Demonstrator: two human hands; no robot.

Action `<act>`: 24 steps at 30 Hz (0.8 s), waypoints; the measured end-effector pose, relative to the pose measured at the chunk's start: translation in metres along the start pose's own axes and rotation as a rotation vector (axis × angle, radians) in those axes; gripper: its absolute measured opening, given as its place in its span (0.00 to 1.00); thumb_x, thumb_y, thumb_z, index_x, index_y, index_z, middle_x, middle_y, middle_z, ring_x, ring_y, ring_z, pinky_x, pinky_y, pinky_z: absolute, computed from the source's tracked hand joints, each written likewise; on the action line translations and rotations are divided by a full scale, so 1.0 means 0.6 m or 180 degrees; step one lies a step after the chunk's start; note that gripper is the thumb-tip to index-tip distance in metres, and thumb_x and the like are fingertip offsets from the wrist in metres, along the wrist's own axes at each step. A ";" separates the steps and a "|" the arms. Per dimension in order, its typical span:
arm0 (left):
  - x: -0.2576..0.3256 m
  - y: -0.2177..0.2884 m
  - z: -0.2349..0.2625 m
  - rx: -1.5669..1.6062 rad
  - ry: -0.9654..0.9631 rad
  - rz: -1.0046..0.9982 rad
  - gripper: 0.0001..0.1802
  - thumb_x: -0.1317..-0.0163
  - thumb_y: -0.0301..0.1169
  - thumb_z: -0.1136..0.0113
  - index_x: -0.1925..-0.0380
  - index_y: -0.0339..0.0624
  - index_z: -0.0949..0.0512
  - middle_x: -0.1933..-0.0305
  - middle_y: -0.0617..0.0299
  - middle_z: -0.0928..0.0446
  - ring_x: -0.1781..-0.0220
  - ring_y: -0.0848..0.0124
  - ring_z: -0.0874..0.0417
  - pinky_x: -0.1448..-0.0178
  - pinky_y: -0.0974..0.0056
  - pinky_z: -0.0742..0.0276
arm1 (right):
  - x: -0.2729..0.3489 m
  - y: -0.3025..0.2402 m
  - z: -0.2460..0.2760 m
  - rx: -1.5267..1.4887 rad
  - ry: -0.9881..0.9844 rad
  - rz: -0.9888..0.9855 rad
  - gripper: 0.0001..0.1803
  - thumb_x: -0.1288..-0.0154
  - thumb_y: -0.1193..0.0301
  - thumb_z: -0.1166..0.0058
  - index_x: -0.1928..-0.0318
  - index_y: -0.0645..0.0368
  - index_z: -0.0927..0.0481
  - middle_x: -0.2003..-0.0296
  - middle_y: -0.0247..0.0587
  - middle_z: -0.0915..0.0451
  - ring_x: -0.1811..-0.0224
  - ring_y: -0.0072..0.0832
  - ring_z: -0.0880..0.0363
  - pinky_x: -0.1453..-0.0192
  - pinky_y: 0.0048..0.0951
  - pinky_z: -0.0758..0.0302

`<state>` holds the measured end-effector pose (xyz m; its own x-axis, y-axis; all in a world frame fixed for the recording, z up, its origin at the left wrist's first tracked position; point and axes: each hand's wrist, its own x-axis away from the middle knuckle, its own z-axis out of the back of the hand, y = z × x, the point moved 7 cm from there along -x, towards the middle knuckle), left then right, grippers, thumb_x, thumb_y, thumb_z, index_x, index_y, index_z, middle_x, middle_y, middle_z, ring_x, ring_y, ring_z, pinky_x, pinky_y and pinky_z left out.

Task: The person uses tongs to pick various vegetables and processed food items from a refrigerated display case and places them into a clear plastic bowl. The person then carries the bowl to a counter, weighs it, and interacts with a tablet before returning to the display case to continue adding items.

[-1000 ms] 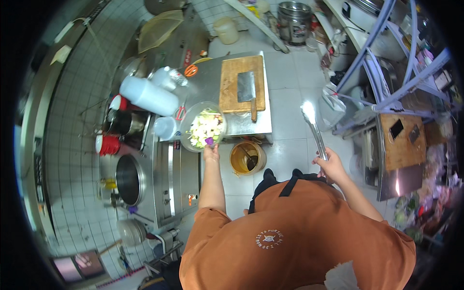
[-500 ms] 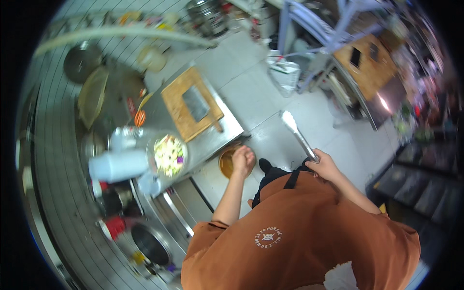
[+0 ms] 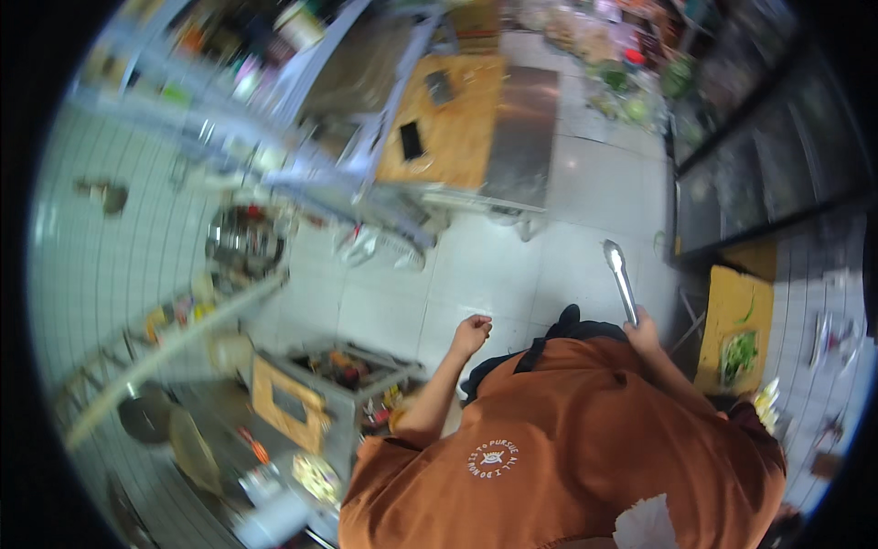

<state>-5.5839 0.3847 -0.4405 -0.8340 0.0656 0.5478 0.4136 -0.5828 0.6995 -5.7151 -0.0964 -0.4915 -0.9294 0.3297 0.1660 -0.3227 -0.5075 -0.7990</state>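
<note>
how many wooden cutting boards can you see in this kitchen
3. One cutting board lies on the steel counter at lower left, a larger one on the table at top centre, and one with chopped greens at the right. Others may be hidden.

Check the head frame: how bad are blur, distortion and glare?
Head view: motion blur smears the left side, so the metal shelf rack and grey tiled wall are soft; fisheye bends the tile lines toward the black rim; the centre is sharper, with the right hand holding shiny metal tongs and the empty closed left hand readable; mild sheen on the white tiled floor.
</note>
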 end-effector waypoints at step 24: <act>-0.336 0.433 -0.058 -0.1278 -0.0339 -0.1643 0.16 0.33 0.33 0.37 0.48 0.39 0.15 0.52 0.48 0.12 0.50 0.57 0.09 0.46 0.55 0.14 | -0.278 -0.102 0.061 -0.0420 0.0191 -0.0422 0.17 0.39 0.64 0.34 0.57 0.61 0.22 0.73 0.47 0.20 0.68 0.45 0.19 0.60 0.44 0.22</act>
<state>-5.3210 0.1920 -0.3853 -0.8394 0.4852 0.2448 -0.2150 -0.7102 0.6703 -5.5472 -0.1496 -0.4492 -0.8666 0.4357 0.2432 -0.4116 -0.3489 -0.8419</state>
